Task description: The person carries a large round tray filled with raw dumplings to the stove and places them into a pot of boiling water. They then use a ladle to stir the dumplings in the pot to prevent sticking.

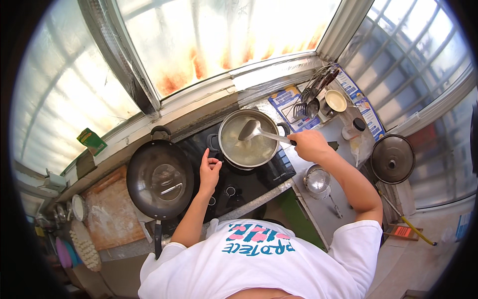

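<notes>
In the middle a steel pot [223, 151] with two dark side handles stands on the black stove [234, 202]. Cloudy liquid [256, 149] with some pale pieces fills part of it. My right hand [309, 144] grips the dark handle of a metal spatula [251, 129], whose blade is over the pot's opening; I cannot tell how far it dips into the liquid. Beside the pot's left handle [212, 143], my left hand [209, 169] is held up with the index finger stretched out and the other fingers loosely bent. It holds nothing.
A dark wok [159, 179] sits left of the pot, beyond it a floury wooden board [107, 212]. To the right lie a strainer [317, 180], a jar [353, 128], a cream cup [335, 101] and several utensils [312, 107]. A round lid [393, 158] stands farther right.
</notes>
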`<action>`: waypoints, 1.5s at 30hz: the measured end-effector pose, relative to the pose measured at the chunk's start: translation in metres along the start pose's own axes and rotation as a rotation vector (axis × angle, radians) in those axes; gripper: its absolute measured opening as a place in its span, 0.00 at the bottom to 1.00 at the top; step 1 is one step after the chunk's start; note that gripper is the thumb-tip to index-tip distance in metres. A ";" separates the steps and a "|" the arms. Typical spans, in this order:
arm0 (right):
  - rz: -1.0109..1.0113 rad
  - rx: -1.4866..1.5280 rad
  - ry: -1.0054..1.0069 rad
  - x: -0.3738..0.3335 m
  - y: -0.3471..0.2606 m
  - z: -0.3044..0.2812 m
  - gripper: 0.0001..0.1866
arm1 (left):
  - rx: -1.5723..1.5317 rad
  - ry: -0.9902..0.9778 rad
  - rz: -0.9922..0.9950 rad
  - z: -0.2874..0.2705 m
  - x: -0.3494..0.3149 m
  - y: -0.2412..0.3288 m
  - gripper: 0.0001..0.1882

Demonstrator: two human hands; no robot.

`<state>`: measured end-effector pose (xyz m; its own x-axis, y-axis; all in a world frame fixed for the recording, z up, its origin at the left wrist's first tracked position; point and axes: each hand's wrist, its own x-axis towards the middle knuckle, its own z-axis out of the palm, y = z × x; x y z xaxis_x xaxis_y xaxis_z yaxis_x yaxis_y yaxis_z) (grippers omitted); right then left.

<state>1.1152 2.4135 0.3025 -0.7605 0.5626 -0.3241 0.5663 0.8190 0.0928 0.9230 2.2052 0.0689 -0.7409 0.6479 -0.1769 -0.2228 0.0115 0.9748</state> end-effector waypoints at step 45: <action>0.025 -0.141 -0.199 0.027 0.002 0.014 0.10 | 0.325 0.025 0.140 -0.007 0.021 -0.016 0.38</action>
<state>1.1000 2.4292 0.2811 -0.6617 0.5607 -0.4978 0.5234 0.8208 0.2288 0.9066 2.2134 0.0482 -0.7664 0.6412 -0.0380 0.0923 0.1685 0.9814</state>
